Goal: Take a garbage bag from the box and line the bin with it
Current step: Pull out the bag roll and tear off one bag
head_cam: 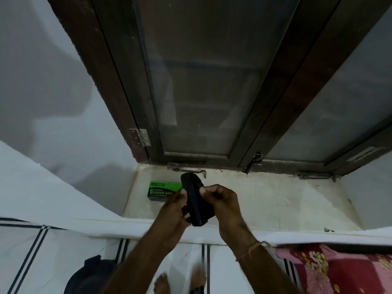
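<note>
A black roll of garbage bags (194,198) is held upright over the window ledge between both my hands. My left hand (174,209) grips its left side with thumb and fingers. My right hand (220,200) pinches its right edge near the top. Behind the roll, a green and black garbage bag box (162,190) lies flat on the ledge (265,200), partly hidden by the roll and my left hand. The bin is not in view.
A dark wooden window frame (135,81) with glass panes rises behind the ledge, with metal latches along its base. Below are a white striped sheet (42,251), a dark bag (91,274), a pink floral cloth (339,270) and my bare feet.
</note>
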